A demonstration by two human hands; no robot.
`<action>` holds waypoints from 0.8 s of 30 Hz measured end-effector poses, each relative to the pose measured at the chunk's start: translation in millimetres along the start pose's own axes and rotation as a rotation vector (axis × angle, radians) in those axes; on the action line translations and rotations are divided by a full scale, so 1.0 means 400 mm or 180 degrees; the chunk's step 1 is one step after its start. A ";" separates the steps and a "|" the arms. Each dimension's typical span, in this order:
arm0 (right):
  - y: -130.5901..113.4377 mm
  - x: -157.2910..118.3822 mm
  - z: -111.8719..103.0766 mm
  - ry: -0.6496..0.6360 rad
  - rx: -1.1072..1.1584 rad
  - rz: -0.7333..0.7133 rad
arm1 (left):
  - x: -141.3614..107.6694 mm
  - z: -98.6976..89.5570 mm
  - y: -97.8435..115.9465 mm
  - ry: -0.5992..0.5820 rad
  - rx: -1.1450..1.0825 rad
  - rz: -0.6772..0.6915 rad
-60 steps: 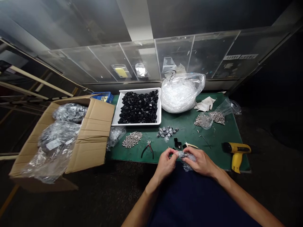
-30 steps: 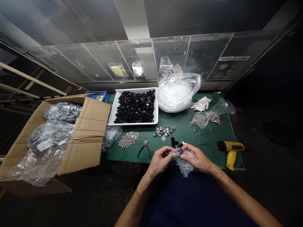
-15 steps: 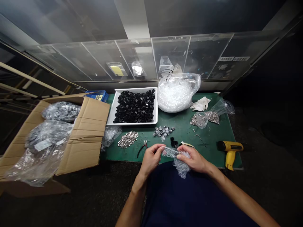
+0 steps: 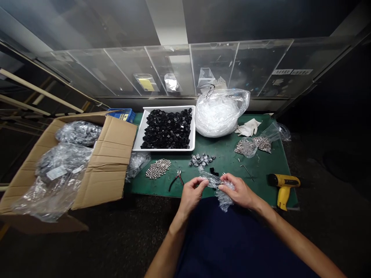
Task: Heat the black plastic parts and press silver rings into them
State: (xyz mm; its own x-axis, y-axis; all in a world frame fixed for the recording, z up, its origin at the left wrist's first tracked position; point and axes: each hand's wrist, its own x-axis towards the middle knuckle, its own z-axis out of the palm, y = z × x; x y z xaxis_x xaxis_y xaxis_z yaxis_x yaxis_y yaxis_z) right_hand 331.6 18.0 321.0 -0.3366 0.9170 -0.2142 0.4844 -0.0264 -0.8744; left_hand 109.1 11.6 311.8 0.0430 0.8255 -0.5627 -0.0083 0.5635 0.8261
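Observation:
Crumpled clear plastic wrap point(image 4: 224, 200) stretches between my two hands near the front edge of the green table. My left hand point(image 4: 191, 193) pinches one end of it between thumb and fingers. Closed on the bunched part is my right hand point(image 4: 238, 190); whether a small part lies inside the plastic I cannot tell. Just beyond my fingers are a black part point(image 4: 213, 172) and a pile of small plastic-wrapped pieces point(image 4: 201, 159). Red-and-black cutting pliers point(image 4: 176, 180) lie left of my left hand, close to a patch of shiny metal balls point(image 4: 158, 168).
A white tray point(image 4: 193, 146) of black pieces and a big clear bag point(image 4: 220, 116) stand behind. An open cardboard box point(image 4: 107, 162) fills the left. Right are bags of metal parts point(image 4: 246, 147), a glove point(image 4: 248, 127), a hex key point(image 4: 247, 172) and a yellow heat gun point(image 4: 285, 187).
Both hands still grip the plastic wrap, and my left hand sits slightly nearer my right. The whole view has shifted a little, so the table's items appear farther right.

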 end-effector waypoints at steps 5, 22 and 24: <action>0.017 -0.003 -0.004 0.0199 -0.0151 0.0093 | -0.005 -0.019 -0.006 0.0000 0.0292 0.0046; -0.025 -0.013 0.005 0.0091 -0.0470 -0.0090 | 0.084 0.062 -0.086 -0.1518 -0.1658 -0.1132; -0.023 -0.017 0.007 0.0107 -0.0499 -0.0135 | 0.087 0.058 -0.090 -0.1550 -0.1780 -0.1178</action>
State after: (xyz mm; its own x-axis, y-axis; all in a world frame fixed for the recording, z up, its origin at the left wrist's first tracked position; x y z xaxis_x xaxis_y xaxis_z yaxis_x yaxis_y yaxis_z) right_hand 326.9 10.9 329.3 -0.3334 0.9288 -0.1616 0.5914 0.0726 -0.8031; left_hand 134.1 19.3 263.2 0.5674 0.5503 -0.6126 -0.3987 0.8345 0.3804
